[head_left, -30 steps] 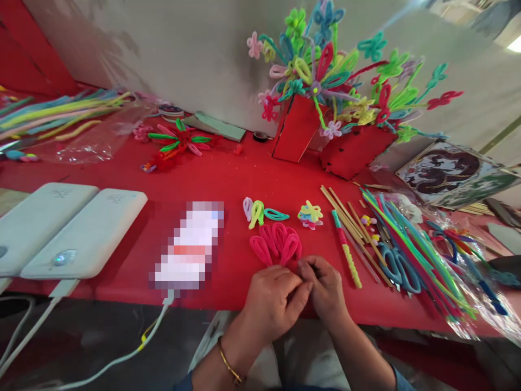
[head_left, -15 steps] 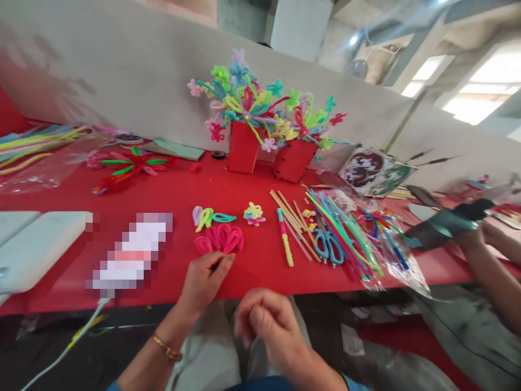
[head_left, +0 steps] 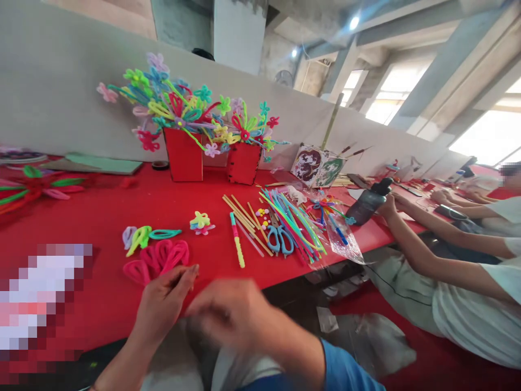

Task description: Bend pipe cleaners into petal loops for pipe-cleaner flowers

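My left hand (head_left: 165,298) is at the table's front edge, its thumb and fingers pinched together. Whatever is between the fingertips, if anything, is too small to make out. Just beyond it lie pink pipe-cleaner loops (head_left: 163,257). My right hand (head_left: 236,315) hangs above my lap beside the left, curled and smeared by motion, so its fingers are unclear. Behind the pink loops rest a lime-green loop (head_left: 139,239), a lilac loop (head_left: 129,238) and a teal loop (head_left: 164,234). Small pipe-cleaner flowers (head_left: 201,221) sit stacked to their right.
Blue-handled scissors (head_left: 280,240), wooden sticks (head_left: 240,214), a pink-and-yellow stick (head_left: 237,241) and loose pipe cleaners (head_left: 295,220) lie to the right. Red vases (head_left: 185,155) of pipe-cleaner flowers stand behind. Farther right, a co-worker's hand (head_left: 388,206) holds a dark bottle (head_left: 368,203).
The view has turned right, so the table things appear farther left and more co-workers show. My right hand has come nearer my left. The left stays pinched beside the pink loops.
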The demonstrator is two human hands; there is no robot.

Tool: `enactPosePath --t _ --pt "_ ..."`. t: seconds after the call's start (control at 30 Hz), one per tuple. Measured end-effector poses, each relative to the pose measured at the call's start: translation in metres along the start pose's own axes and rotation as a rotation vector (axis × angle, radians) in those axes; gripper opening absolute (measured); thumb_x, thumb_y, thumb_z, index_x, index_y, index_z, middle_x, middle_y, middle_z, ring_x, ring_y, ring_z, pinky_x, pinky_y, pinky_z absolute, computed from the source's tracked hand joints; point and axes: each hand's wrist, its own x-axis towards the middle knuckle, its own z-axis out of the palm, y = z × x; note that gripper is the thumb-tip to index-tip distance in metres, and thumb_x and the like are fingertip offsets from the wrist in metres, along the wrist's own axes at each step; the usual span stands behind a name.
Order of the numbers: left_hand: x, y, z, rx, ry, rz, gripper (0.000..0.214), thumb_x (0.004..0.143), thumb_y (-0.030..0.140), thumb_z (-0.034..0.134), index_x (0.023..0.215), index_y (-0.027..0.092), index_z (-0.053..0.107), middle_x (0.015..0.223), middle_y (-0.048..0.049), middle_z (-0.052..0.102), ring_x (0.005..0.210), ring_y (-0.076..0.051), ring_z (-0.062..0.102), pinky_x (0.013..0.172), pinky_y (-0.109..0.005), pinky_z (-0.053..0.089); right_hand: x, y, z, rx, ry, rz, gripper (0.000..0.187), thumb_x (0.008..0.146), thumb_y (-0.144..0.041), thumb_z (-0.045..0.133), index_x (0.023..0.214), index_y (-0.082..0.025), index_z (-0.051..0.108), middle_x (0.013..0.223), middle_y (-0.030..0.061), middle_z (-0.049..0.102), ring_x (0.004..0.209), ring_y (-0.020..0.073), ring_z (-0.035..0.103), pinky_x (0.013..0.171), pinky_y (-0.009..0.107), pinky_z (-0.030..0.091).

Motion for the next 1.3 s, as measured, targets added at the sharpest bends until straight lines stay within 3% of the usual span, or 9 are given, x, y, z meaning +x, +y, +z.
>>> enactPosePath --t 0.13,0.27,0.43,0.53,0.67,0.83,1.03,1.2,1.3 --pt "0.012 0.002 0.016 -0.035 -0.041 0.018 0.032 0.072 0.046 0.055 0.053 0.021 0.054 0.047 0.0056 0.046 0.049 -0.012 0.043 0.048 -0.023 0.035 0.036 0.044 -0.013 -0.467 0.004 0.307 0.037 0.083 -0.035 0.051 0.116 -0.02 0.054 0.107 0.0092 0.062 0.091 0.0228 0.062 0.075 0.032 0.048" --pt "0.017 0.0 0.028 -0.085 -0.093 0.014 0.036 0.072 0.046 0.055 0.048 0.021 0.05 0.046 0.0056 0.045 0.05 -0.012 0.042 0.05 -0.023 0.036 0.052 0.075 -0.008 -0.554 -0.027 0.418 0.041 0.078 -0.025 0.051 0.119 -0.019 0.052 0.106 0.0123 0.062 0.085 0.0253 0.064 0.072 0.036 0.049" --pt "0.02 -0.015 0.023 -0.167 -0.1 -0.05 0.034 0.071 0.048 0.058 0.05 0.021 0.054 0.047 0.0055 0.046 0.05 -0.012 0.042 0.049 -0.023 0.036 0.032 0.077 0.009 -0.12 0.144 0.388 0.039 0.079 -0.017 0.045 0.116 -0.017 0.054 0.085 0.0053 0.066 0.069 0.0149 0.062 0.065 0.024 0.048" --pt "0.02 -0.02 0.021 -0.243 -0.094 -0.101 0.03 0.071 0.05 0.058 0.076 0.021 0.064 0.058 0.0036 0.056 0.057 -0.013 0.05 0.054 -0.024 0.041 0.008 0.064 0.022 0.198 0.194 0.239 0.033 0.078 -0.016 0.044 0.108 -0.016 0.059 0.08 0.0036 0.064 0.064 0.0123 0.058 0.059 0.02 0.046" --pt "0.017 -0.017 0.021 -0.35 -0.118 -0.162 0.03 0.07 0.048 0.061 0.083 0.021 0.066 0.068 0.0014 0.062 0.061 -0.014 0.052 0.058 -0.024 0.044 -0.016 0.048 0.03 0.186 0.071 0.114 0.03 0.075 -0.011 0.047 0.099 -0.019 0.063 0.078 0.0028 0.062 0.069 0.0136 0.056 0.065 0.02 0.045" --pt "0.014 -0.013 0.018 -0.512 -0.159 -0.284 0.027 0.059 0.045 0.073 0.066 0.02 0.066 0.059 0.0025 0.06 0.059 -0.013 0.051 0.055 -0.022 0.044 -0.018 0.045 0.031 0.167 0.009 0.187 0.028 0.072 -0.011 0.052 0.096 -0.02 0.063 0.075 0.0009 0.061 0.065 0.013 0.054 0.061 0.019 0.042" --pt "0.015 -0.011 0.01 -0.548 -0.198 -0.283 0.023 0.059 0.04 0.076 0.067 0.02 0.069 0.061 0.0015 0.064 0.062 -0.013 0.057 0.061 -0.022 0.048 -0.011 0.04 0.037 0.326 -0.045 0.284 0.017 0.069 -0.009 0.051 0.075 -0.019 0.062 0.06 -0.0035 0.054 0.052 0.0094 0.048 0.049 0.016 0.037" --pt "0.014 -0.011 0.01 -0.406 -0.215 -0.183 0.03 0.062 0.04 0.071 0.088 0.024 0.071 0.08 -0.0022 0.073 0.081 -0.02 0.065 0.074 -0.028 0.052 -0.002 0.047 0.026 0.4 0.22 0.309 0.014 0.076 -0.018 0.047 0.083 -0.016 0.06 0.065 0.0006 0.06 0.057 0.012 0.055 0.053 0.019 0.044" --pt "0.012 -0.01 0.013 -0.188 -0.183 -0.117 0.025 0.066 0.041 0.065 0.082 0.023 0.071 0.08 -0.0036 0.074 0.078 -0.021 0.066 0.071 -0.03 0.053 0.015 0.06 0.013 0.306 0.365 0.34 0.016 0.078 -0.025 0.05 0.086 -0.014 0.059 0.07 0.0035 0.062 0.058 0.0131 0.057 0.053 0.021 0.045"
